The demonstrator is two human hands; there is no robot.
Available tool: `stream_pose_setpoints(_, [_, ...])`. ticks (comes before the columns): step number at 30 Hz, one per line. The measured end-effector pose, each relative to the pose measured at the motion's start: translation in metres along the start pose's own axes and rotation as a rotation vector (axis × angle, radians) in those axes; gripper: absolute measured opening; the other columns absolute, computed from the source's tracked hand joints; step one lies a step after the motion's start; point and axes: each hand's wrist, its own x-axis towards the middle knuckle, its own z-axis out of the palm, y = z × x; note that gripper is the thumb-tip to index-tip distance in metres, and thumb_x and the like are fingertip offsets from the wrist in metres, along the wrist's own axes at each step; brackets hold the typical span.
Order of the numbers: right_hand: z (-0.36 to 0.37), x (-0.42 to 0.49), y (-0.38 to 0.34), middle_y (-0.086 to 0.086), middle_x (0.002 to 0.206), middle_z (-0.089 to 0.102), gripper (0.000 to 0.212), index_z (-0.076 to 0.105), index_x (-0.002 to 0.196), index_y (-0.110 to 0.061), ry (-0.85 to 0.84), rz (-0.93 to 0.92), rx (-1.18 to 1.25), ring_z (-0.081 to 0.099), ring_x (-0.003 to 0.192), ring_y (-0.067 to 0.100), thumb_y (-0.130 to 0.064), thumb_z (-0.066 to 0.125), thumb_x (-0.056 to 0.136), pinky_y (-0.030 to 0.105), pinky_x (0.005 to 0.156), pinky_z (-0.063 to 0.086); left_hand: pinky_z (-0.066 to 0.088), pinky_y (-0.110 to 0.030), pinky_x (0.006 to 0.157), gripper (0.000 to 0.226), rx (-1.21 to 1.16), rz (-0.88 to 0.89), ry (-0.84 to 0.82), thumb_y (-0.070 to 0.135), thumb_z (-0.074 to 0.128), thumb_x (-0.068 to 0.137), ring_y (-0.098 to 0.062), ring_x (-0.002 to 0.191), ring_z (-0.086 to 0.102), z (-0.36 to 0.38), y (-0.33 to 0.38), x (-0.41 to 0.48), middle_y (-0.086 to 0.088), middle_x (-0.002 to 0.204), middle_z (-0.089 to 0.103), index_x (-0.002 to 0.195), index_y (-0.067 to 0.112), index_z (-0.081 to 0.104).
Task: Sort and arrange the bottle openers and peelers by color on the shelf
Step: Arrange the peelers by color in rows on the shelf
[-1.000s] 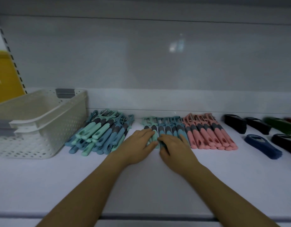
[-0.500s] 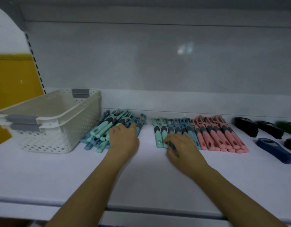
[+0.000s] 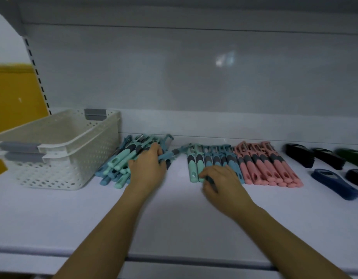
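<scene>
- Head view: left hand (image 3: pixel 148 170) grips blue peeler (image 3: pixel 171 155) atop mixed pile (image 3: pixel 117 164) beside basket (image 3: pixel 101 146).
- Right hand (image 3: pixel 224 184) fingers curled against sorted row (image 3: pixel 220 160) handles; hold unclear.

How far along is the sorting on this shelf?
Done: the pink peelers lie in a neat row, with a mint-and-blue row started beside them. In hand: the left hand grips a blue peeler at the mixed pile; the right hand touches the row. Remaining: that pile.
</scene>
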Motion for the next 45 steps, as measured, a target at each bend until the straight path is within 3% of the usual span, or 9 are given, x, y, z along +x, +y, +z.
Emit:
stream_pose_setpoints(6, [0.0, 0.001, -0.001, -0.001, 0.094, 0.062, 0.018, 0.066, 0.098, -0.009, 0.053, -0.007, 0.051, 0.046, 0.088, 0.008, -0.003, 0.054, 0.086, 0.032, 0.094, 0.038, 0.047, -0.042, 0.072, 0.018, -0.146, 0.087, 0.097, 0.009, 0.06, 0.085, -0.031, 0.081, 0.055, 0.005, -0.005, 0.006, -0.01, 0.083, 0.059, 0.081, 0.015, 0.044])
stream_pose_setpoints(10, [-0.006, 0.003, -0.011, -0.01, 0.095, 0.057, 0.021, 0.062, 0.108, -0.017, 0.006, 0.076, 0.218, 0.052, 0.087, 0.006, -0.015, 0.047, 0.094, 0.019, 0.08, 0.042, 0.039, -0.021, 0.06, 0.017, -0.362, 0.148, 0.162, 0.005, 0.063, 0.083, -0.02, 0.071, 0.053, -0.003, 0.009, 0.002, -0.007, 0.077, 0.059, 0.076, 0.012, 0.05])
stream_pose_setpoints(16, [-0.029, 0.029, -0.016, 0.008, 0.088, 0.065, 0.012, 0.05, 0.106, -0.011, 0.234, 0.549, 1.097, 0.062, 0.071, 0.01, -0.018, 0.048, 0.096, 0.02, 0.066, 0.053, 0.039, -0.009, 0.06, 0.021, -0.671, 0.246, -0.062, 0.006, 0.068, 0.08, 0.001, 0.065, 0.05, 0.013, 0.068, -0.015, 0.007, 0.073, 0.056, 0.075, 0.018, 0.052])
stream_pose_setpoints(23, [-0.054, 0.046, 0.029, 0.023, 0.102, 0.065, 0.027, 0.045, 0.118, 0.0, 0.416, 0.723, 1.391, 0.066, 0.088, 0.029, -0.003, 0.05, 0.091, 0.031, 0.071, 0.059, 0.044, -0.01, 0.077, 0.025, -0.859, 0.174, -0.296, -0.002, 0.067, 0.08, -0.013, 0.093, 0.055, 0.047, 0.111, 0.001, -0.004, 0.1, 0.06, 0.103, 0.004, 0.058])
stream_pose_setpoints(27, [-0.064, 0.044, 0.04, 0.008, 0.077, 0.057, 0.022, 0.043, 0.107, -0.011, 0.554, 0.72, 1.246, 0.057, 0.068, 0.019, 0.001, 0.048, 0.088, 0.025, 0.054, 0.051, 0.048, -0.022, 0.089, 0.045, -0.848, 0.054, -0.427, 0.01, 0.067, 0.084, -0.016, 0.102, 0.055, 0.059, 0.104, 0.002, -0.008, 0.119, 0.056, 0.125, 0.006, 0.049])
stream_pose_setpoints(30, [-0.062, 0.033, 0.043, -0.001, 0.082, 0.056, 0.023, 0.045, 0.112, -0.015, 0.501, 0.683, 1.001, 0.055, 0.068, 0.005, -0.005, 0.049, 0.091, 0.014, 0.051, 0.047, 0.045, -0.034, 0.097, 0.049, -0.609, 0.172, -0.392, 0.034, 0.062, 0.086, -0.019, 0.107, 0.054, 0.062, 0.085, 0.009, -0.004, 0.119, 0.055, 0.128, 0.012, 0.05])
stream_pose_setpoints(35, [-0.055, 0.029, 0.039, 0.001, 0.095, 0.06, 0.026, 0.047, 0.118, -0.021, 0.312, 0.533, 0.859, 0.061, 0.078, 0.007, -0.013, 0.051, 0.093, 0.018, 0.065, 0.053, 0.026, -0.034, 0.106, 0.051, -0.015, 0.345, -0.44, 0.047, 0.041, 0.095, -0.026, 0.129, 0.029, 0.072, 0.067, 0.012, -0.009, 0.135, 0.04, 0.14, 0.024, 0.038])
stream_pose_setpoints(39, [-0.042, 0.029, 0.048, 0.011, 0.119, 0.059, 0.038, 0.046, 0.132, -0.019, 0.165, 0.367, 0.47, 0.056, 0.11, 0.026, -0.022, 0.049, 0.094, 0.037, 0.094, 0.047, 0.021, -0.044, 0.11, 0.044, 0.117, 0.329, -0.43, 0.046, 0.028, 0.099, -0.024, 0.13, 0.024, 0.073, 0.068, 0.011, -0.005, 0.137, 0.034, 0.139, 0.032, 0.037])
stream_pose_setpoints(45, [-0.02, 0.026, 0.06, 0.003, 0.132, 0.046, 0.089, 0.046, 0.133, -0.03, -0.152, 0.232, -0.245, 0.034, 0.121, 0.023, -0.064, -0.007, 0.069, 0.035, 0.105, 0.019, 0.02, -0.048, 0.11, 0.038, 0.101, 0.354, -0.426, 0.034, 0.023, 0.102, -0.02, 0.129, 0.029, 0.07, 0.065, 0.011, 0.0, 0.14, 0.04, 0.133, 0.023, 0.041])
